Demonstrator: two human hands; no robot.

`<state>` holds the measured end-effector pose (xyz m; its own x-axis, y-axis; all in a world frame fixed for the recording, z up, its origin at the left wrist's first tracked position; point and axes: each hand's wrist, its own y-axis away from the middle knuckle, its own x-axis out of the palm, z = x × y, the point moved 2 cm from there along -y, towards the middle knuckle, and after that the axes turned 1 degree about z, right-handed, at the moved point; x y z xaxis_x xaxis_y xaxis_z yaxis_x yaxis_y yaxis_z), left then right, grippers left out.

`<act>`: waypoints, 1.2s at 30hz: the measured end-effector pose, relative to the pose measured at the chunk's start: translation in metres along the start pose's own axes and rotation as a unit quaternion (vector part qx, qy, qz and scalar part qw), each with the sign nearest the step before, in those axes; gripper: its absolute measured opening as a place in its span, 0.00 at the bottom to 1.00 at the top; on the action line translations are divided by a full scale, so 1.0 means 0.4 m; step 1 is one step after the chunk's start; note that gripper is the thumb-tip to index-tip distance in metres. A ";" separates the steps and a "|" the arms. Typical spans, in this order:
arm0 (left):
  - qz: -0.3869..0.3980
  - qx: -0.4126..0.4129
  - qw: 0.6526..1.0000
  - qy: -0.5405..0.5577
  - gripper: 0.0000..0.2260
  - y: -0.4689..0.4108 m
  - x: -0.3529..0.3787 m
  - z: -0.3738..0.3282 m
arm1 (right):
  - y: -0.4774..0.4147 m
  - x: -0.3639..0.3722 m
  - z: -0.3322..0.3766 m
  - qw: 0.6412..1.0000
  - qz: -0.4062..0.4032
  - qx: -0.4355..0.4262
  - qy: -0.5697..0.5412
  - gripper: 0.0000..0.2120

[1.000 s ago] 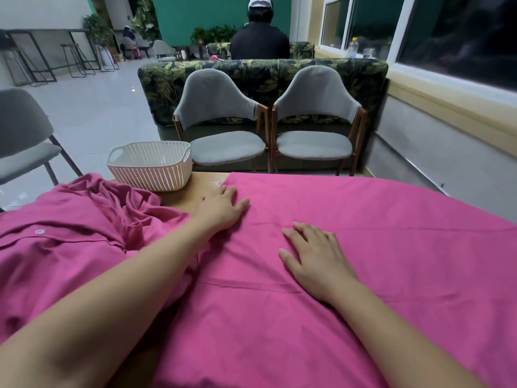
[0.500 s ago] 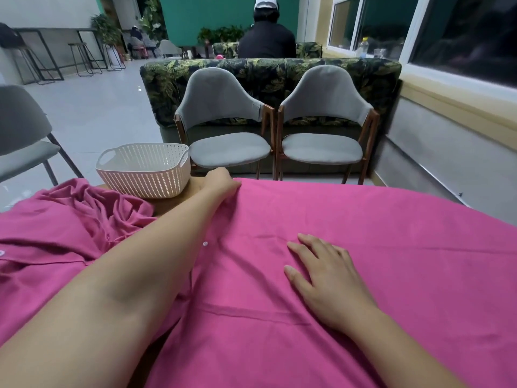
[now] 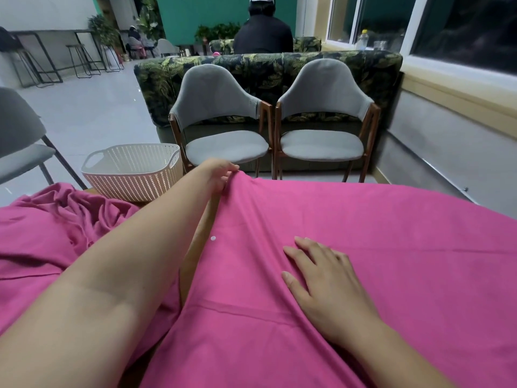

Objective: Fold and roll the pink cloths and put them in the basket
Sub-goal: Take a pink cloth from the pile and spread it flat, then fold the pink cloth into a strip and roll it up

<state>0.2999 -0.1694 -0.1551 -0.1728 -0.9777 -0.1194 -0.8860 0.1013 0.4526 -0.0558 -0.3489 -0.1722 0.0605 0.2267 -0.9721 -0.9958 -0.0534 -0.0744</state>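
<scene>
- The left grip (image 3: 217,175) reaches to the far left corner of the spread pink cloth (image 3: 363,233). Its fingers are curled over the cloth's edge and pinch it, so the corner stands lifted off the surface (image 3: 193,253).
- The right grip (image 3: 327,278) lies flat on the near middle of the same cloth, palm down, fingers straight and slightly fanned, holding nothing.
- The spread cloth covers most of the surface from the centre to the right edge. A hem seam crosses it near the right wrist, and a small white button (image 3: 213,238) sits close to its left edge.
- A strip of bare wood shows between the left forearm and the cloth's left edge.
- To the left of the forearm lies a crumpled pink cloth (image 3: 56,219), bunched in folds.
- The white perforated basket (image 3: 131,175) stands at the far left of the surface, just beyond the crumpled cloth and just left of the left grip; nothing shows above its rim.
- Beyond the surface stand two grey chairs (image 3: 223,119) side by side, backed by a leaf-patterned sofa (image 3: 265,68).
- A person in a dark top (image 3: 263,35) sits behind the sofa, facing away.
</scene>
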 end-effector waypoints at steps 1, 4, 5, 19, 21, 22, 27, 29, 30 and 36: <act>-0.024 0.009 0.999 0.026 0.16 -0.004 -0.004 0.001 | 0.000 -0.001 0.000 1.000 -0.002 0.000 -0.002 0.30; -0.146 0.081 0.985 0.037 0.46 -0.110 -0.048 0.018 | -0.001 0.000 -0.001 1.000 0.001 0.000 0.001 0.30; -0.184 0.096 0.978 0.033 0.52 -0.115 -0.055 0.024 | 0.000 0.000 -0.001 1.000 0.000 0.000 0.000 0.30; -0.197 0.321 0.874 -0.307 0.22 0.219 0.100 0.105 | 0.004 0.001 0.000 1.000 -0.015 -0.003 -0.013 0.27; -0.182 0.317 0.872 -0.325 0.23 0.271 0.119 0.155 | 0.001 0.006 -0.002 1.000 -0.022 -0.006 -0.011 0.28; -0.176 0.314 0.872 -0.333 0.24 0.295 0.124 0.181 | 0.000 0.007 -0.003 1.000 -0.025 -0.006 -0.007 0.27; -0.154 0.335 0.831 -0.416 0.27 0.396 0.088 0.282 | 0.006 0.003 0.003 0.999 -0.039 -0.001 0.005 0.25; -0.133 0.324 0.814 -0.463 0.29 0.423 0.050 0.304 | 0.013 0.003 0.006 0.999 -0.034 0.002 0.008 0.27; -0.129 0.313 0.809 -0.481 0.29 0.431 0.030 0.313 | 0.016 0.004 0.009 1.000 -0.026 0.002 0.010 0.27; -0.064 0.306 0.782 -0.540 0.25 0.547 -0.034 0.301 | 0.029 0.000 0.022 1.000 -0.004 0.007 0.021 0.29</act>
<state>0.0566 -0.1117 -0.1607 -0.0355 -0.2961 -0.9545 -0.9086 0.4072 -0.0925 -0.0681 -0.3409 -0.1710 0.0709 0.1868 -0.9798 -0.9961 -0.0386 -0.0795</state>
